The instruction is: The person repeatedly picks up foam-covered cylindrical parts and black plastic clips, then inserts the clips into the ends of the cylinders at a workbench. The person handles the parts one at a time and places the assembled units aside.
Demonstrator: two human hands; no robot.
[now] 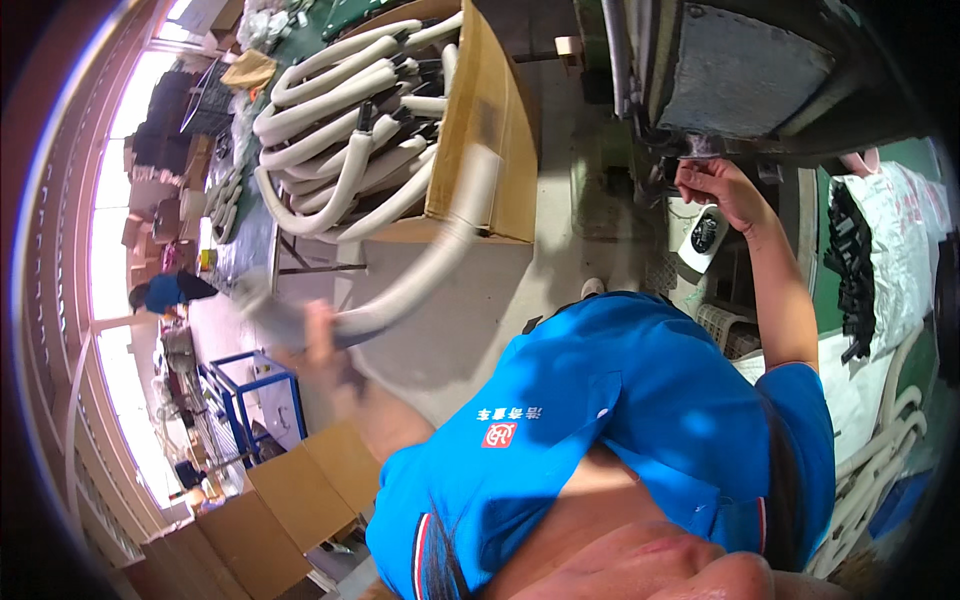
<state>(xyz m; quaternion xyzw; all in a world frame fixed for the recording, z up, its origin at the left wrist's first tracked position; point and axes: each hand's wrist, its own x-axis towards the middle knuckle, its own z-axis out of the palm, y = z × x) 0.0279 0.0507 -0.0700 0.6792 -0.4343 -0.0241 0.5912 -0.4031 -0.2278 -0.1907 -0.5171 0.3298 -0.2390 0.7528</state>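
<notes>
A U-shaped tube in a pale grey foam sleeve (425,265) hangs out to my left. My left hand (322,350) grips it near its bend; both the hand and that end are blurred by motion. The tube's other end rises in front of a cardboard box. Off to the right, my right hand (728,190) is raised to the underside of a dark metal machine (745,75). Its fingers are curled together just below a small metal fitting (703,147). Whatever lies between those fingertips is hidden. Below this hand sits a white container with black parts (703,235).
The cardboard box (490,110) on a stand holds several similar grey tubes (330,130). Blue cart (262,395) and opened cartons (300,480) stand at left; a co-worker (170,292) is beyond. At right are a white bag (905,240), black parts (850,270) and more tubes (880,470).
</notes>
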